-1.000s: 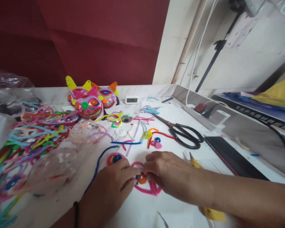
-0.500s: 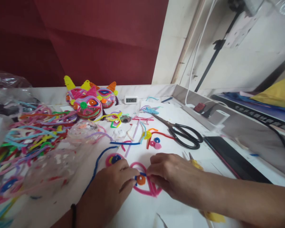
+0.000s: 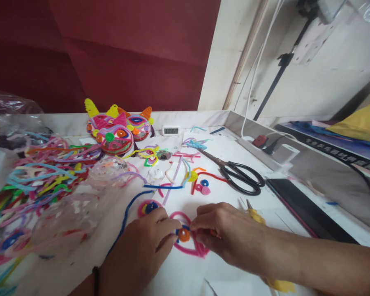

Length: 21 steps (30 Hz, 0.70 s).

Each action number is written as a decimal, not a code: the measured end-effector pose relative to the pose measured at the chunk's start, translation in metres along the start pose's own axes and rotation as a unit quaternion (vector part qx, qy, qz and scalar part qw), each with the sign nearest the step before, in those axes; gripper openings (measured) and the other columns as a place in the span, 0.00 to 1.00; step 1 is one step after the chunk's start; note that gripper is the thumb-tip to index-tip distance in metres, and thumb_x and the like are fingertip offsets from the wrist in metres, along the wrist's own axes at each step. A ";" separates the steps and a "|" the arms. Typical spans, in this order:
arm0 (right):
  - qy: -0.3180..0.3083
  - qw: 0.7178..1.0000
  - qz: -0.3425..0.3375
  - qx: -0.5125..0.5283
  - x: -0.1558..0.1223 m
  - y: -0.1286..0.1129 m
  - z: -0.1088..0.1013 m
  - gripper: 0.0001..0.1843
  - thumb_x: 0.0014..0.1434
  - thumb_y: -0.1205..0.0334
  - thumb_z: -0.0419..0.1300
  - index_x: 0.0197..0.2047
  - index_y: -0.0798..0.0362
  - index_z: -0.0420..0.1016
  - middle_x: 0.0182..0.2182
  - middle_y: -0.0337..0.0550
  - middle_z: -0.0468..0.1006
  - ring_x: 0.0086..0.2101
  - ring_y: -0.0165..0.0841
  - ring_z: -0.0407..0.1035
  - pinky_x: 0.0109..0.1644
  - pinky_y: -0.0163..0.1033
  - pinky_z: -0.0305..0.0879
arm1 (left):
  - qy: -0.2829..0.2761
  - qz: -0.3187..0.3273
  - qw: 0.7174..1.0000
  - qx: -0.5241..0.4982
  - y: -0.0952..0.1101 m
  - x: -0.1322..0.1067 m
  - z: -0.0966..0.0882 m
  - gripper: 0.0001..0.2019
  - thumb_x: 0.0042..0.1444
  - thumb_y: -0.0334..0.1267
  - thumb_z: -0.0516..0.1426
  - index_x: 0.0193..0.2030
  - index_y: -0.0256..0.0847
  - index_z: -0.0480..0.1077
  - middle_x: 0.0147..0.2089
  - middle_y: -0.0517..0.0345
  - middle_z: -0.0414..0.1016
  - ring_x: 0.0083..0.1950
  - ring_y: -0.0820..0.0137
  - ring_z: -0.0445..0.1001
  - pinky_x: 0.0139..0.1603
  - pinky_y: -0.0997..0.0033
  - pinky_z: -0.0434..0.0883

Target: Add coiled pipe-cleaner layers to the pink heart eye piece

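Observation:
On the white table lies a pink pipe-cleaner loop [image 3: 193, 249] with a small orange coil [image 3: 183, 234] inside it. My left hand [image 3: 142, 246] pinches at the coil from the left, fingers closed. My right hand [image 3: 226, 234] pinches a blue pipe-cleaner strand [image 3: 185, 227] at the coil from the right, fingers closed too. A long blue pipe cleaner [image 3: 126, 213] curves off behind my left hand. Just above my left hand lies a pink and blue coiled disc [image 3: 148, 206].
Black scissors [image 3: 237, 174] lie to the right, a dark tablet [image 3: 299, 205] beyond them. A heap of loose pipe cleaners [image 3: 40, 172] fills the left. Finished colourful masks [image 3: 119, 129] and a small clock [image 3: 170, 130] stand at the back. A yellow-handled tool [image 3: 255, 213] lies by my right wrist.
Both hands stay pinched at the orange coil; my right hand has shifted slightly lower and to the right, showing more of the blue strand.

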State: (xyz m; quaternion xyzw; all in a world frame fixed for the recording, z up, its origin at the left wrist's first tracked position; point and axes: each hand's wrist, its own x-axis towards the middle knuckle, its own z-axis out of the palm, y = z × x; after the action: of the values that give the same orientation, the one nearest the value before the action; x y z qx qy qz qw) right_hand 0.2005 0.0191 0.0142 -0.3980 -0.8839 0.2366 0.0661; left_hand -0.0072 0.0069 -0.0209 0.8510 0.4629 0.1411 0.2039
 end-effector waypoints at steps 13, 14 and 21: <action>-0.006 0.999 0.015 0.038 -0.006 -0.003 0.001 0.10 0.57 0.75 0.54 0.27 0.53 0.67 0.27 0.31 0.70 0.25 0.23 0.60 0.27 0.30 0.49 | 0.033 -0.031 0.999 0.000 0.004 -0.002 0.002 0.11 0.55 0.31 0.52 0.41 0.48 0.71 0.38 0.61 0.73 0.36 0.71 0.72 0.40 0.73 0.69; -0.005 0.999 0.012 0.041 -0.007 -0.003 0.002 0.10 0.58 0.74 0.54 0.27 0.53 0.66 0.27 0.31 0.69 0.25 0.23 0.60 0.27 0.30 0.49 | 0.032 -0.035 0.999 0.001 0.004 -0.002 0.002 0.11 0.55 0.31 0.52 0.41 0.48 0.71 0.39 0.61 0.74 0.36 0.71 0.72 0.40 0.73 0.69; -0.026 0.999 0.023 0.038 -0.003 -0.004 0.001 0.11 0.56 0.77 0.55 0.26 0.54 0.65 0.27 0.31 0.69 0.25 0.23 0.61 0.27 0.30 0.50 | 0.017 -0.031 0.999 0.003 0.002 -0.002 0.005 0.10 0.55 0.31 0.52 0.41 0.48 0.69 0.42 0.60 0.74 0.39 0.70 0.73 0.41 0.73 0.70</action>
State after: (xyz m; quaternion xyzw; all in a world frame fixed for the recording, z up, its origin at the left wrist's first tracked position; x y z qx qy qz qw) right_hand 0.1997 0.0143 0.0158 -0.4092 -0.8663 0.2817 0.0524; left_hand -0.0053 0.0031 -0.0242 0.8342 0.4931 0.1480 0.1976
